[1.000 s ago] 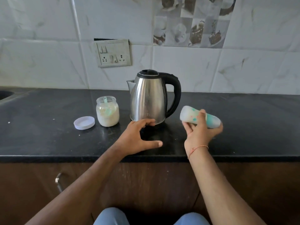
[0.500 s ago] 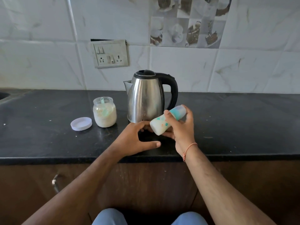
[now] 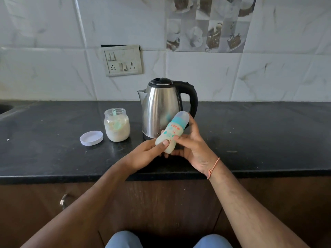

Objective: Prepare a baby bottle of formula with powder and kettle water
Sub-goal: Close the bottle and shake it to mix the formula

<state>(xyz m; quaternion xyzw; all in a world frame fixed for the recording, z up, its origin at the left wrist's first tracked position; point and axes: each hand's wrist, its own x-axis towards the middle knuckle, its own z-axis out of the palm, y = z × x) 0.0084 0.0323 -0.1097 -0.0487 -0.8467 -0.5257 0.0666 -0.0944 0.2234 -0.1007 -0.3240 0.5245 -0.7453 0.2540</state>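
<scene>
A capped baby bottle [image 3: 171, 133] with a teal collar and milky contents is tilted in front of the steel kettle [image 3: 161, 108], cap up and to the right. My right hand [image 3: 193, 145] wraps its middle from the right. My left hand [image 3: 146, 153] grips its base, thumb pressed on the lower side. An open glass jar of powder [image 3: 117, 127] with a teal scoop inside stands left of the kettle on the black counter [image 3: 259, 136].
The jar's white lid [image 3: 91, 138] lies flat on the counter left of the jar. A switch and socket plate [image 3: 123, 60] is on the tiled wall behind. A sink edge [image 3: 5, 108] shows at far left. A cabinet handle [image 3: 63, 201] sits below the counter.
My right hand brought the bottle from the right of the kettle to the front of it and turned it cap-up. My left hand closed onto the bottle's base.
</scene>
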